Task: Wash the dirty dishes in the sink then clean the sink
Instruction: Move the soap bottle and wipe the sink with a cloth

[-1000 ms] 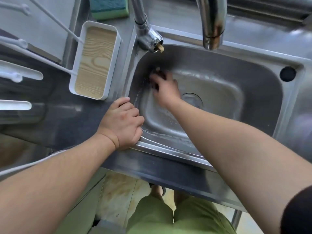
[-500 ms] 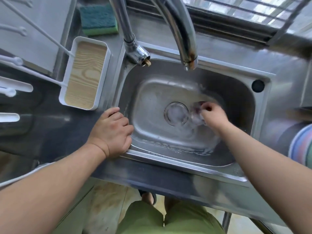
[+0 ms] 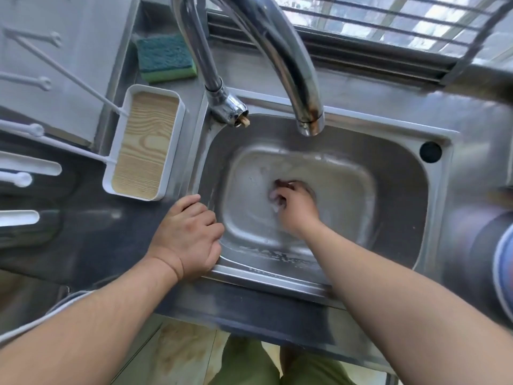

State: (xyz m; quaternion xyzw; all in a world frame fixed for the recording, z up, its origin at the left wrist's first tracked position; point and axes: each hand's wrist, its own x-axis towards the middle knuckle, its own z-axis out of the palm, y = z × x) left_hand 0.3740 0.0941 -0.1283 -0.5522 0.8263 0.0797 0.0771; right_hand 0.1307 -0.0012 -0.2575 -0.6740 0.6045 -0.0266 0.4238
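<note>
**Steel sink, two hands, counter fittings**

Sink: stainless basin, centre of the view, set in a steel counter; wet floor, foam streaks along the near wall.

Right hand: down on the basin floor at its middle, fingers curled round a small dark, sudsy scrubbing item, blurred, kind not discernible.

Left hand: on the sink's near-left rim, fingers bent over the edge, gripping it.

Taps: curved spout over the far wall; a second, thinner tap to its left.

Sponge: green and teal, on the counter behind the left corner.

Tray: white with wood-grain base, just left of the sink.
</note>
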